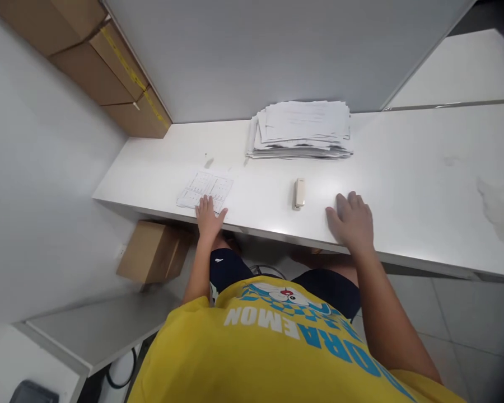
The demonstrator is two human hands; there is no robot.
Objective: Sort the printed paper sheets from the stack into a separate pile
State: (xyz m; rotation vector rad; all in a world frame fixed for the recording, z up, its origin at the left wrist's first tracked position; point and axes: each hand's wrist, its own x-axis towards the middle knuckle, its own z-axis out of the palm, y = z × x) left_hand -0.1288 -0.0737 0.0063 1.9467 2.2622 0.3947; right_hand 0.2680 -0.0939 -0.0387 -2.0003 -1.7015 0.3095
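My left hand (209, 217) lies flat with fingers stretched out on the near edge of a small printed sheet (205, 189) at the front of the white desk (403, 168). My right hand (351, 220) rests palm down on the bare desk surface, fingers spread, holding nothing. A small cream stapler (299, 193) lies between the two hands, closer to the right one and apart from it. A thick, untidy stack of papers (301, 130) sits farther back against the partition.
A grey partition wall (256, 50) backs the desk. Cardboard boxes (101, 61) are stacked at the upper left, and another box (151, 252) stands on the floor under the desk. A second white desk (457, 67) lies at the far right.
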